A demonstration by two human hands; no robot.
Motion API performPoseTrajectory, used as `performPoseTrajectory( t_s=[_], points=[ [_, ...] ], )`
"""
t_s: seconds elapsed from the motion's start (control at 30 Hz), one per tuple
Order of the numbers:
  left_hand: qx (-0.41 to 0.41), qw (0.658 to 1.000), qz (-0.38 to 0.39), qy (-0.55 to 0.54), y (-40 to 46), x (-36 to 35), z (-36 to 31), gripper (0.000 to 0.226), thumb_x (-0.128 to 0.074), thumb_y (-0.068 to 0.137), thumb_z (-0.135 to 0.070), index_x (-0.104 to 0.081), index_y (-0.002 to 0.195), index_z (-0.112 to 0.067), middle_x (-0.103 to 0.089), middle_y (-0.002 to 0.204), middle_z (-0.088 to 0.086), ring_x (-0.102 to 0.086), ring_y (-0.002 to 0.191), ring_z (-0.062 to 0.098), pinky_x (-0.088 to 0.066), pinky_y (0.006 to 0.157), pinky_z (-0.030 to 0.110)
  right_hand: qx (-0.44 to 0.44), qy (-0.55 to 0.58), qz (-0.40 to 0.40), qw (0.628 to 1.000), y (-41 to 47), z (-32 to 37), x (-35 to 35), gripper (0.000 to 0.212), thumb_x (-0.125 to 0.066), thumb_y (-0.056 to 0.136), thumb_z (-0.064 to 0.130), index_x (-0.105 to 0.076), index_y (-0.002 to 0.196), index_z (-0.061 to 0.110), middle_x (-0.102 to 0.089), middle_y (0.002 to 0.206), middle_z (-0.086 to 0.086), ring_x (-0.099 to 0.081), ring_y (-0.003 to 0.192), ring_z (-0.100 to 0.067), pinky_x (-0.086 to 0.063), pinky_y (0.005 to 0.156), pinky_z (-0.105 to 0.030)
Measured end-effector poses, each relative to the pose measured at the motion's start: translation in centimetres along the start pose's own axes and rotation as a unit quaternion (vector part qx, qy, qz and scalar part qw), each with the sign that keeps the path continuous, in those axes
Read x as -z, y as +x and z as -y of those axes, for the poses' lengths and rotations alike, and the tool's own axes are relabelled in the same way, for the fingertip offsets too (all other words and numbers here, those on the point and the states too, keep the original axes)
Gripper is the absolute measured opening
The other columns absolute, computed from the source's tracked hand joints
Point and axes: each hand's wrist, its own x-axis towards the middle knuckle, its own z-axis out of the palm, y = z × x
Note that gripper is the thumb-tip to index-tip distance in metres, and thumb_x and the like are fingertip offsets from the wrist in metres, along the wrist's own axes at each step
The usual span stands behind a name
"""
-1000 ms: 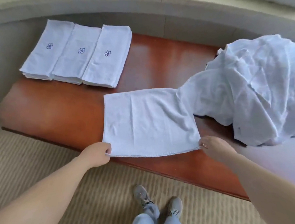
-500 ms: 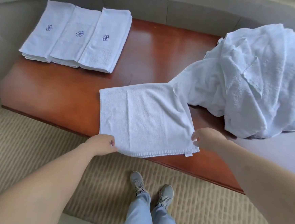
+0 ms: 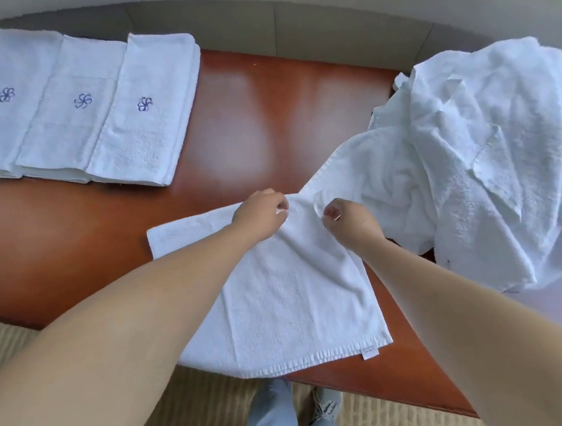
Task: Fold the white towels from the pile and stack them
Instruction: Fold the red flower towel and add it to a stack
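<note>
A white towel point(image 3: 296, 299) lies folded flat on the brown wooden table point(image 3: 258, 113), its near edge hanging over the table's front. My left hand point(image 3: 263, 214) pinches the towel's far edge near the middle. My right hand point(image 3: 347, 221) pinches the same far edge a little to the right, close to the left hand. A big crumpled pile of white towels point(image 3: 491, 162) sits at the right and touches the towel's far corner. Three folded towels point(image 3: 79, 107) with blue flower marks lie side by side at the far left.
A grey padded wall point(image 3: 324, 17) curves behind the table. Beige ribbed carpet point(image 3: 205, 417) lies below the front edge, with my legs and shoes point(image 3: 325, 407) on it. Bare wood shows between the folded towels and the pile.
Both hands let go of the towel's near corners and reached to its far edge, coming close together there. The towel slid nearer, so its front edge now overhangs the table.
</note>
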Motion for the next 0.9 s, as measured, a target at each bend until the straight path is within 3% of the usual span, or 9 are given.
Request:
performPoseTrajectory(
  t_s=[0.1, 0.2, 0.37, 0.47, 0.57, 0.63, 0.73, 0.83, 0.9],
  points=[
    [-0.019, 1.0, -0.005, 0.018, 3.7, -0.8, -0.9, 0.028, -0.059, 0.098, -0.027, -0.063, 0.126, -0.023, -0.055, 0.128, -0.004, -0.046, 0.119, 0.022, -0.047, 0.095, 0.039, -0.011, 0.005, -0.033, 0.999, 2.9, 0.6, -0.4, 0.016, -0.05, 0.095, 0.026, -0.065, 0.099, 0.02, -0.071, 0.095, 0.002, -0.066, 0.089, -0.023, -0.058, 0.077, -0.04],
    [-0.033, 0.999, 0.011, 0.031, 6.1, -1.4, -1.0, 0.03, -0.059, 0.098, -0.029, -0.062, 0.128, -0.025, -0.056, 0.128, -0.004, -0.046, 0.12, 0.022, -0.045, 0.097, 0.038, 0.021, 0.008, -0.071, 0.997, 5.9, 0.9, -0.1, 0.028, -0.046, 0.098, 0.014, -0.07, 0.11, 0.022, -0.069, 0.109, 0.001, -0.064, 0.098, -0.024, -0.054, 0.081, -0.037],
    [-0.053, 0.997, 0.042, 0.028, 8.1, -1.4, 0.0, 0.023, -0.055, 0.1, -0.033, -0.069, 0.117, -0.028, -0.061, 0.118, -0.004, -0.048, 0.113, 0.022, -0.044, 0.093, 0.036, 0.15, -0.205, 0.13, 0.959, 9.6, 1.2, 1.8, 0.052, -0.044, 0.089, 0.003, -0.064, 0.123, 0.037, -0.061, 0.117, 0.011, -0.05, 0.112, -0.018, -0.046, 0.079, -0.034],
    [-0.066, 0.996, 0.055, 0.032, 8.9, -1.3, 0.3, 0.018, -0.058, 0.099, -0.035, -0.069, 0.112, -0.03, -0.061, 0.112, -0.007, -0.049, 0.109, 0.019, -0.044, 0.089, 0.032, 0.208, -0.306, 0.145, 0.918, 10.7, 1.9, 2.8, 0.034, -0.054, 0.088, 0.01, -0.062, 0.107, 0.037, -0.047, 0.101, 0.013, -0.047, 0.108, -0.017, -0.03, 0.07, -0.028],
    [-0.074, 0.995, 0.062, 0.033, 9.3, -1.1, 0.5, 0.017, -0.06, 0.099, -0.036, -0.069, 0.111, -0.03, -0.061, 0.109, -0.009, -0.049, 0.108, 0.017, -0.042, 0.086, 0.031, 0.22, -0.328, 0.146, 0.907, 11.3, 2.2, 3.2, 0.024, -0.053, 0.087, 0.011, -0.057, 0.092, 0.034, -0.045, 0.097, 0.011, -0.045, 0.1, -0.016, -0.034, 0.067, -0.031],
    [-0.072, 0.995, 0.063, 0.03, 9.4, -1.0, 0.6, 0.017, -0.059, 0.099, -0.035, -0.069, 0.112, -0.029, -0.062, 0.109, -0.009, -0.049, 0.107, 0.017, -0.043, 0.088, 0.032, 0.195, -0.28, 0.136, 0.93, 11.6, 1.4, 3.4, 0.024, -0.049, 0.089, 0.009, -0.053, 0.091, 0.033, -0.05, 0.096, 0.011, -0.05, 0.096, -0.017, -0.037, 0.064, -0.031],
    [-0.064, 0.996, 0.058, 0.01, 9.3, -1.1, 0.9, 0.015, -0.058, 0.099, -0.033, -0.068, 0.11, -0.029, -0.062, 0.107, -0.01, -0.048, 0.104, 0.017, -0.04, 0.083, 0.03, 0.099, -0.076, 0.112, 0.986, 11.4, -0.3, 3.6, 0.023, -0.051, 0.088, 0.009, -0.056, 0.089, 0.031, -0.06, 0.091, 0.011, -0.06, 0.084, -0.019, -0.043, 0.061, -0.026],
    [-0.05, 0.997, 0.062, -0.022, 9.0, -1.1, 1.2, 0.012, -0.057, 0.1, -0.033, -0.066, 0.107, -0.029, -0.062, 0.104, -0.015, -0.05, 0.105, 0.016, -0.042, 0.083, 0.032, 0.031, 0.118, 0.093, 0.988, 10.7, -1.2, 3.6, 0.019, -0.057, 0.089, 0.012, -0.06, 0.088, 0.03, -0.064, 0.084, 0.014, -0.058, 0.071, -0.013, -0.046, 0.064, -0.028],
    [-0.036, 0.996, 0.066, -0.043, 8.8, -1.0, 1.3, 0.012, -0.056, 0.101, -0.033, -0.065, 0.108, -0.029, -0.066, 0.106, -0.013, -0.052, 0.106, 0.016, -0.045, 0.093, 0.037, 0.012, 0.151, 0.08, 0.985, 10.2, -1.4, 3.3, 0.021, -0.052, 0.088, 0.011, -0.057, 0.09, 0.032, -0.066, 0.072, 0.014, -0.057, 0.062, -0.01, -0.044, 0.057, -0.023]
  ],
)
